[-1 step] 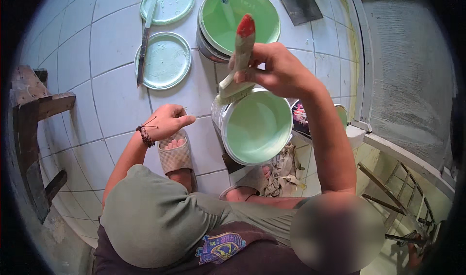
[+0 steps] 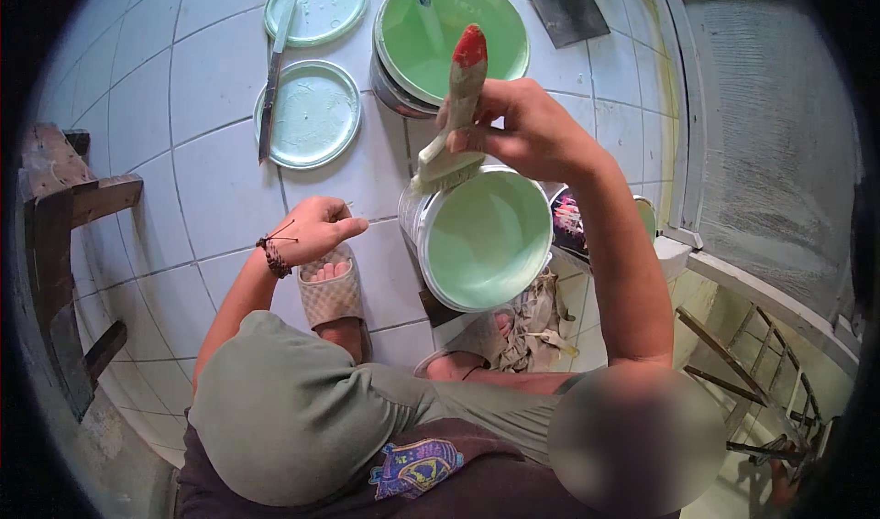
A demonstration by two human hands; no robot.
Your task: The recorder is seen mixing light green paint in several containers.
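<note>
Nothing moved — right hand (image 2: 527, 134) grips paintbrush (image 2: 454, 120), bucket (image 2: 486, 240) rim

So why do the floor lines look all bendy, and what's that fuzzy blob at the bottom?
Head view: the fisheye lens curves the tile floor lines toward the dark round rim; the blob at lower right is a blurred-out patch; the right hand and paintbrush stay sharp in soft, even light.

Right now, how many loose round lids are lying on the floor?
2: one lid at the top, another lid just below it, with a knife lying across their left edges. Others may be hidden.
</note>
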